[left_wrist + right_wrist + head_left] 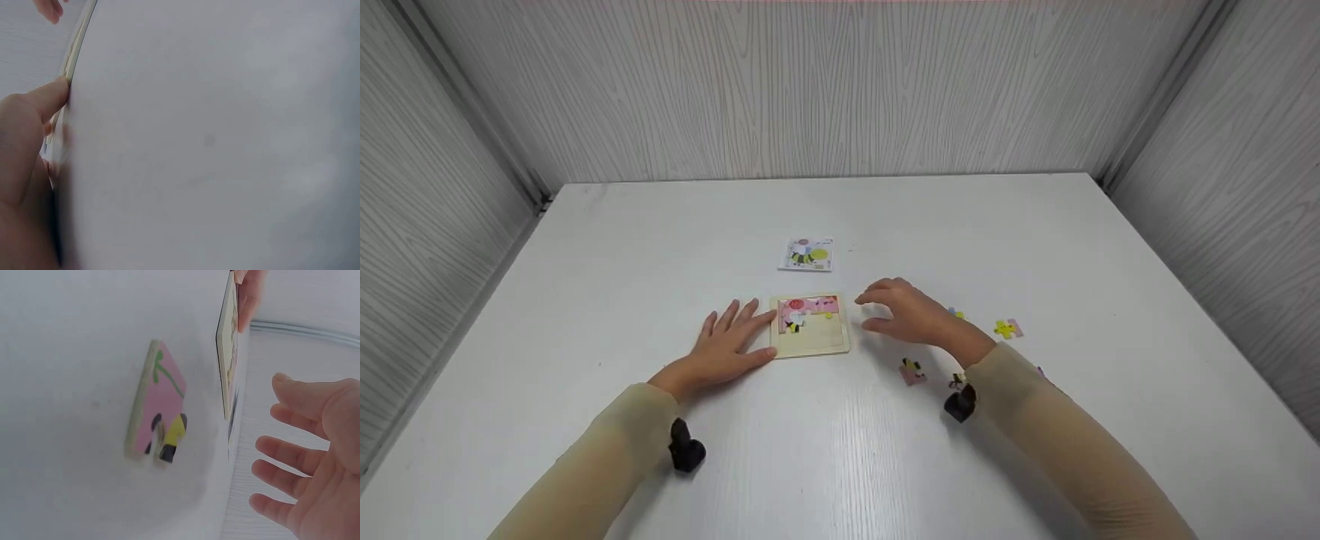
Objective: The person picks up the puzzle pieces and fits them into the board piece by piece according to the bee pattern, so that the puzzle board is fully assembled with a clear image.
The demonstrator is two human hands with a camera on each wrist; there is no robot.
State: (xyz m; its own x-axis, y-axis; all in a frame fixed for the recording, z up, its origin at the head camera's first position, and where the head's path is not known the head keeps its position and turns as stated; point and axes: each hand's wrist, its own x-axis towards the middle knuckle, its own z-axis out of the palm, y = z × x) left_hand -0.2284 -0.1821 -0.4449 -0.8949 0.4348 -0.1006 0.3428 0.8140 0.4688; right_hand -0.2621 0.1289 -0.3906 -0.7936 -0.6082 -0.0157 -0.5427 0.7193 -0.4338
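Evidently the puzzle is only partly filled. Near the middle of the head view lies the wooden tray (810,345), flat on the table (810,450); fitted pieces (819,304), mostly pink, run along its top and down its left side, while the lower right portion shows bare wood. Judging by that, more remains than is done. Loose pieces lie to the right of centre: a pink one with a yellow and black patch (913,373), a yellow and pink one (1008,328), and a few partly hidden by the right arm, so their number is unclear.

The left hand (724,349) is spread wide, its thumb and index finger touching the tray's left edge. The right hand (906,313) hovers just beside the tray's right edge, fingers loosely bent, thumb apart, nothing held.

Above the tray sits a small card (808,255) with a bee picture. The table is white, with faint grain. A pale wood-grain back wall (840,90) crosses the top of the frame, and similar side panels stand at left (435,150) and right (1237,172).
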